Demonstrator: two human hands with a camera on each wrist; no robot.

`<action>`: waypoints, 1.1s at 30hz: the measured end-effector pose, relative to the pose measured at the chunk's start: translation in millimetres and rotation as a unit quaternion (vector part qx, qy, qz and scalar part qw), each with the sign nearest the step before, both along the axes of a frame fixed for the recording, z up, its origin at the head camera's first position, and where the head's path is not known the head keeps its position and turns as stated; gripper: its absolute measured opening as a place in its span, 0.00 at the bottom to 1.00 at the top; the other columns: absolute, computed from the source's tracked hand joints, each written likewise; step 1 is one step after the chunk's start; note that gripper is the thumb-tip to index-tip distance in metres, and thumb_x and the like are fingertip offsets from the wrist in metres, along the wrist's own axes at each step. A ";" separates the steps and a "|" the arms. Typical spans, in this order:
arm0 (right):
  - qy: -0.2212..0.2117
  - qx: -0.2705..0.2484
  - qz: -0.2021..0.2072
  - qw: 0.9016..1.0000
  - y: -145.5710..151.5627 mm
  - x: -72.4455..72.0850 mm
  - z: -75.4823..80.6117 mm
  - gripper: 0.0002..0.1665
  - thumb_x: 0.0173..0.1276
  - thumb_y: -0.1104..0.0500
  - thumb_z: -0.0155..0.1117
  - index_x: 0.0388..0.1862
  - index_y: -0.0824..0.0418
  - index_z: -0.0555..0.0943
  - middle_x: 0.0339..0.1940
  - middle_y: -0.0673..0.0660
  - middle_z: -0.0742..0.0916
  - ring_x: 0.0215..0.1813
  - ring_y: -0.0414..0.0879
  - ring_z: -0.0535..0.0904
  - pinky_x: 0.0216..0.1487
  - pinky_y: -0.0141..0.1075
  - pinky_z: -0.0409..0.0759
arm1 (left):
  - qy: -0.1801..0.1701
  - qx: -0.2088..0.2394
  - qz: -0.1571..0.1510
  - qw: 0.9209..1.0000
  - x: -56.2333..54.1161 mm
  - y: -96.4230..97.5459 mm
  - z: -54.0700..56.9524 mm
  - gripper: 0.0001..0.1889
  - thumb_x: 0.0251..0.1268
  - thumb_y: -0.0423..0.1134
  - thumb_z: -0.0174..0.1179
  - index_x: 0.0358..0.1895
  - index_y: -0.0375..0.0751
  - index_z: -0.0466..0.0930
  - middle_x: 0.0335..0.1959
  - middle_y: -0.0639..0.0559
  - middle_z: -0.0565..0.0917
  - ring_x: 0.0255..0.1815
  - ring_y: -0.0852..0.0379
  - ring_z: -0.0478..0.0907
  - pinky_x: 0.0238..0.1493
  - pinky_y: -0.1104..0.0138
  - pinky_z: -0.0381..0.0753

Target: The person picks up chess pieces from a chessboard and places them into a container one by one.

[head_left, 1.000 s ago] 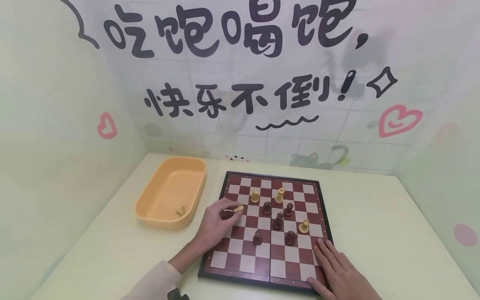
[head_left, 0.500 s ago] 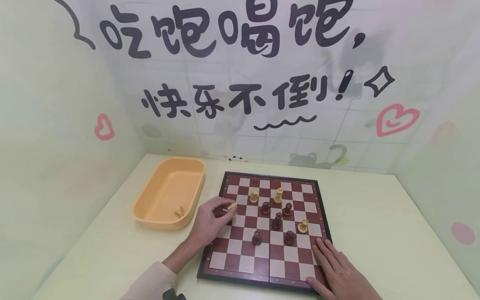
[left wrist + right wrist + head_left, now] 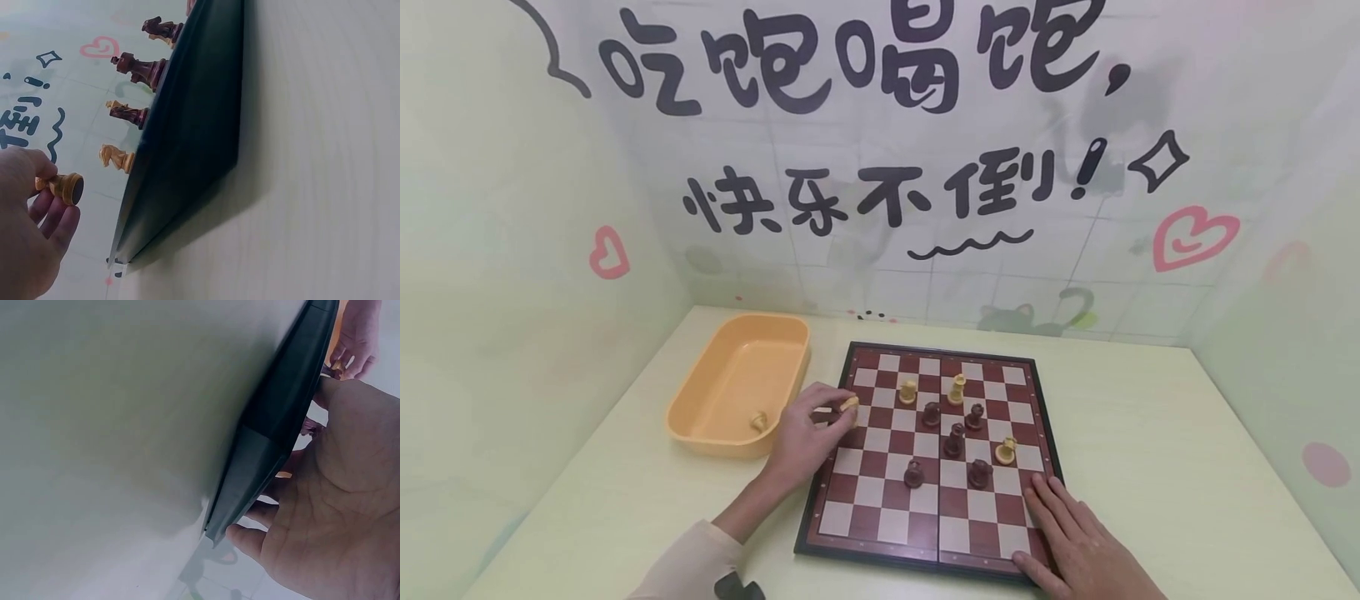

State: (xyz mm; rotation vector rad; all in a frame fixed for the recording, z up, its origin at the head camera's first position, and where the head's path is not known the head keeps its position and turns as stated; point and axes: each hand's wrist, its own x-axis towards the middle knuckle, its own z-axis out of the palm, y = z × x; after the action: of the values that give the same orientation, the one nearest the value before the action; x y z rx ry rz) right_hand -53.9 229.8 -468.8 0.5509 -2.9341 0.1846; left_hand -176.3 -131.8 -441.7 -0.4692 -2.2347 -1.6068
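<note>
My left hand (image 3: 805, 435) pinches a light chess piece (image 3: 850, 403) between thumb and fingers over the chessboard's left edge. In the left wrist view this piece (image 3: 65, 187) is held off the board, its dark round base showing and its top hidden by the fingers. The chessboard (image 3: 870, 492) lies unfolded, with red and white squares. Light pieces stand on it, a knight (image 3: 908, 392), a tall piece (image 3: 957, 390) and one at right (image 3: 1006, 451), among several dark pieces (image 3: 954, 440). My right hand (image 3: 1086, 537) rests, fingers extended, on the board's near right corner.
An orange tray (image 3: 737, 375) stands left of the board, with one light chess piece (image 3: 759, 422) lying in it. The pale table (image 3: 1157, 450) is bounded at the back and sides by printed walls (image 3: 865, 275).
My left hand has moved left with the light chess piece, from over the squares to the board's left edge. The right hand stays in place, and the standing pieces have not moved.
</note>
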 end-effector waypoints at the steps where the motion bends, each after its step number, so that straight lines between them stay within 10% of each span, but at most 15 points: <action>1: -0.003 -0.002 -0.001 1.000 0.0 0.0 0.0 0.50 0.68 0.26 0.57 0.72 0.64 0.74 0.75 0.59 0.72 0.75 0.55 0.64 0.69 0.45 0.71 | 0.003 0.000 0.001 1.000 0.1 -0.8 0.0 0.10 0.60 0.26 0.71 0.44 0.37 0.88 0.40 0.50 0.84 0.42 0.50 0.83 0.43 0.60 0.88; 7: 0.004 0.008 0.001 1.000 0.6 -0.2 -1.3 0.50 0.68 0.27 0.57 0.71 0.64 0.74 0.75 0.60 0.72 0.75 0.55 0.64 0.74 0.33 0.59 | 0.016 -0.006 0.003 1.000 0.1 -6.6 -0.5 0.10 0.60 0.23 0.69 0.43 0.35 0.87 0.39 0.51 0.84 0.41 0.51 0.84 0.42 0.64 0.88; 14: -0.008 0.011 0.007 1.000 0.9 -1.4 0.6 0.50 0.69 0.27 0.56 0.72 0.65 0.73 0.75 0.61 0.72 0.75 0.56 0.64 0.67 0.49 0.73 | 0.017 -0.001 0.007 1.000 -1.9 -14.1 -0.1 0.10 0.59 0.22 0.68 0.43 0.35 0.87 0.38 0.51 0.85 0.39 0.51 0.84 0.42 0.64 0.88; 29: 0.018 -0.002 0.010 1.000 1.4 1.4 -3.6 0.49 0.69 0.27 0.57 0.71 0.65 0.74 0.74 0.60 0.73 0.74 0.55 0.64 0.65 0.44 0.70 | 0.038 -0.012 0.048 0.998 10.0 -16.5 36.7 0.10 0.56 0.16 0.66 0.41 0.25 0.84 0.36 0.38 0.85 0.37 0.46 0.83 0.41 0.61 0.88; 33: 0.024 -0.002 0.013 1.000 1.8 0.8 -4.3 0.49 0.68 0.28 0.58 0.71 0.65 0.75 0.74 0.60 0.73 0.74 0.55 0.64 0.65 0.43 0.68 | 0.048 0.003 0.048 0.998 2.1 -26.1 30.6 0.09 0.58 0.18 0.67 0.41 0.28 0.85 0.36 0.42 0.85 0.36 0.52 0.84 0.41 0.66 0.88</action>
State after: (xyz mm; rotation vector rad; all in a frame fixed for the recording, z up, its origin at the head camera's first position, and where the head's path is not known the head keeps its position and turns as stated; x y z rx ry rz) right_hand -53.1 231.6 -473.1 0.5863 -2.8812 0.1769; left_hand -174.2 -157.9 -411.1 -0.4223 -2.1467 -1.5097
